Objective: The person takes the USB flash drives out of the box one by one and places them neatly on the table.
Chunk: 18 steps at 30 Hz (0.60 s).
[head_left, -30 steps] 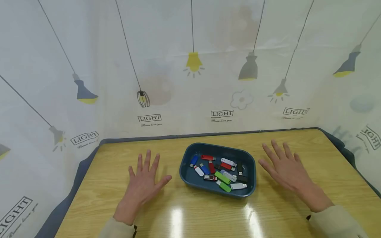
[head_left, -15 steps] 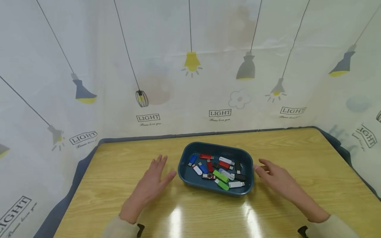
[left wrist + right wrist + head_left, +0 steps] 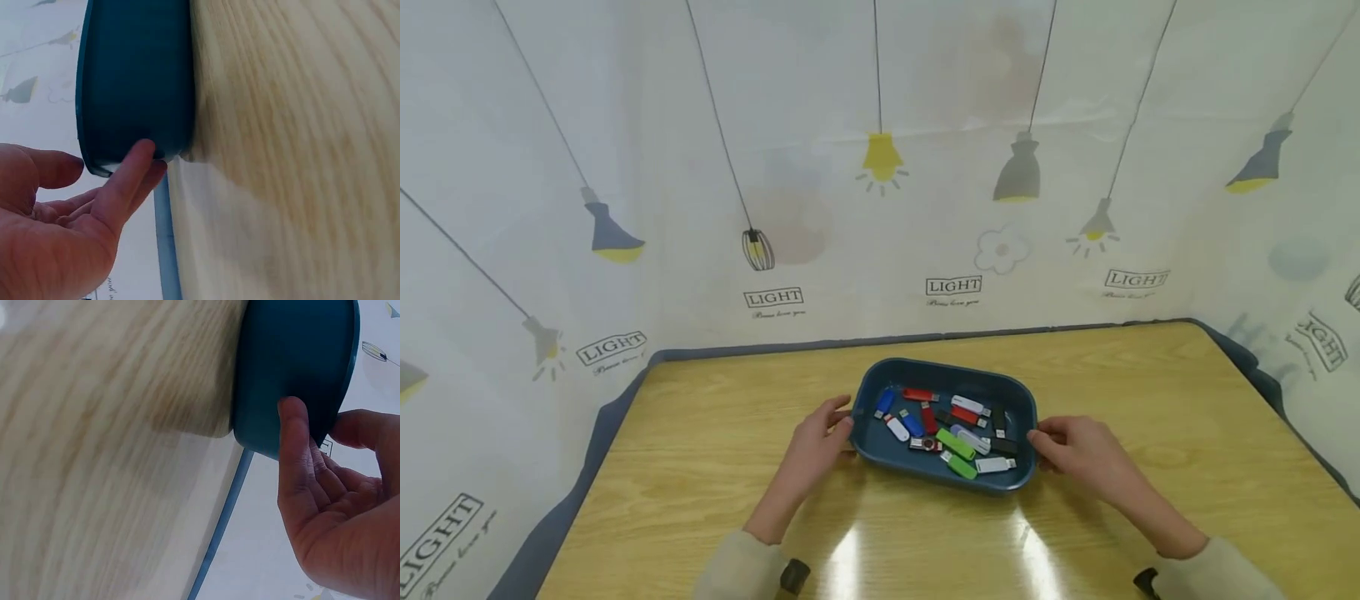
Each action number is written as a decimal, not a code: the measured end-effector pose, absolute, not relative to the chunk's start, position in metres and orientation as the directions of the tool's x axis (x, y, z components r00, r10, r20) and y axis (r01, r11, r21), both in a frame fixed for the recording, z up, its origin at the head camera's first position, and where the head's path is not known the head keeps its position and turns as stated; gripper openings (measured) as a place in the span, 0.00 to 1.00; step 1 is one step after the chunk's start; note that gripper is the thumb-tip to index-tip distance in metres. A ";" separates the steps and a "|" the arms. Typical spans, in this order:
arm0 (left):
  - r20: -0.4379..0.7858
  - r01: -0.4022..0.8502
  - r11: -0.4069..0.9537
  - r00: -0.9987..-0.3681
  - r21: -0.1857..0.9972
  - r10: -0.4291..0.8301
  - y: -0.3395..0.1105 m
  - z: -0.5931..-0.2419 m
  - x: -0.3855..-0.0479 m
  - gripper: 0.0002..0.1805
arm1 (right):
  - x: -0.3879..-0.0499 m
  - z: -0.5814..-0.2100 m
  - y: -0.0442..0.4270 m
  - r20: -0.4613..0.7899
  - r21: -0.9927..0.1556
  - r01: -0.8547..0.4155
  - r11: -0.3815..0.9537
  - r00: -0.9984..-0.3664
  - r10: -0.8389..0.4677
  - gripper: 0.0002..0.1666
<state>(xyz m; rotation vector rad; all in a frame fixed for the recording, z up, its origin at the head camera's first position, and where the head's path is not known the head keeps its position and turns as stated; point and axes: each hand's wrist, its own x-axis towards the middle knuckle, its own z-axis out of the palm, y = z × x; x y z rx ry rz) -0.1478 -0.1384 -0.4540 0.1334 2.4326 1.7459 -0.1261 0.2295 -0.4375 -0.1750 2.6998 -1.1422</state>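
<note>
A dark blue tray stands on the table, holding several USB sticks: green, blue, red, white and black. My left hand holds its left end; in the left wrist view that hand has its thumb at the rim and its fingers against the outer wall of the tray. The right end is held by my right hand. In the right wrist view, this hand has its thumb by the rim and fingertips on the tray's outer wall.
The wooden table extends on both sides of the tray and in front of it. Behind and beside the table hangs a pale sheet printed with lamps, its dark border along the table's edges.
Both hands have moved inward, the left to the right and the right to the left, and now grip the tray's two ends. Their spread fingers have curled in.
</note>
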 end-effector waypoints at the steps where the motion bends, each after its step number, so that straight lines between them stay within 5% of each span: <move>1: -0.067 -0.020 0.301 -0.987 0.953 0.148 -0.138 -0.455 -0.148 0.25 | -0.127 -0.438 0.229 -0.130 -0.715 -0.043 0.698 -0.972 -0.193 0.16; 10: -0.104 -0.085 0.123 -0.983 0.989 0.154 -0.135 -0.462 -0.146 0.30 | -0.139 -0.438 0.230 -0.092 -0.695 -0.081 0.714 -0.975 -0.201 0.18; 18: -0.105 -0.090 0.114 -0.986 0.989 0.127 -0.135 -0.465 -0.136 0.31 | -0.161 -0.442 0.224 -0.115 -0.692 -0.094 0.716 -0.964 -0.238 0.27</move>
